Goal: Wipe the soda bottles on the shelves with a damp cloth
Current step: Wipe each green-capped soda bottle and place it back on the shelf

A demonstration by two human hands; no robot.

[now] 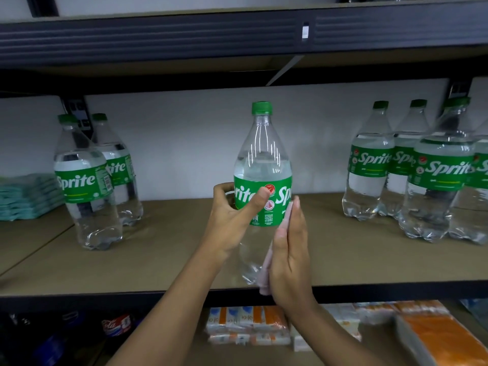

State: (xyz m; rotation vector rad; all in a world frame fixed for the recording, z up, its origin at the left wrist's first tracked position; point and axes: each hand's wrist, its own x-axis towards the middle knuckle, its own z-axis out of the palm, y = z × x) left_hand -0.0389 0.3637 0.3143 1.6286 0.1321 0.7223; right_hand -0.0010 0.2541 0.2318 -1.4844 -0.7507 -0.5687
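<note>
Currently gripping bottle (pixel 262 154) at label (pixel 268 216) with left hand (pixel 232 215), pressing cloth (pixel 264 276) against it with flat right hand (pixel 289 249). Might tip off near shelf (pixel 158 260) edge if shoved.

Colours on display.
A green cap (pixel 262 107) and green, white-lettered label (pixel 280 186) are being displayed on the clear bottle (pixel 262 159); a pale pink cloth (pixel 264 282) is being shown against a tan shelf board (pixel 158 254).

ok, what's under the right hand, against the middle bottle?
A pale pink cloth, pressed flat by the right hand against the Sprite bottle, which the left hand grips. Only the cloth's edges show, along and below the hand; the hand covers the rest.
</note>
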